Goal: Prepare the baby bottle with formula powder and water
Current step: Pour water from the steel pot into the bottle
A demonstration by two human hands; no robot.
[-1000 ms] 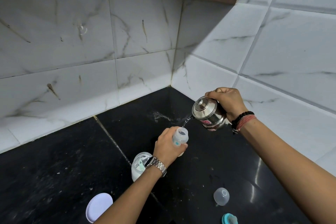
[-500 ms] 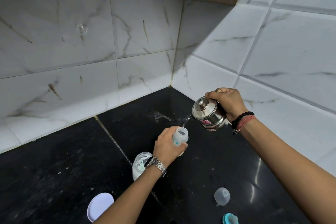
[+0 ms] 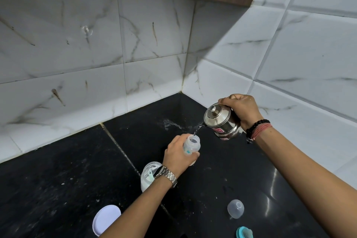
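My left hand (image 3: 178,152) grips a small clear baby bottle (image 3: 191,144) with its mouth open, held above the black counter. My right hand (image 3: 242,109) holds a steel kettle (image 3: 220,120) tilted to the left, its lid on. A thin stream of water runs from the kettle's spout into the bottle's mouth. An open jar of white formula powder (image 3: 147,175) with a scoop inside stands just behind my left wrist, partly hidden by it.
The jar's white lid (image 3: 106,218) lies on the black counter (image 3: 58,179) at the bottom left. A clear bottle cap (image 3: 235,208) and a teal nipple ring (image 3: 244,233) lie at the bottom right. White tiled walls meet in a corner behind.
The stream of water keeps running into the bottle. Both hands, the kettle and the bottle stay almost where they were.
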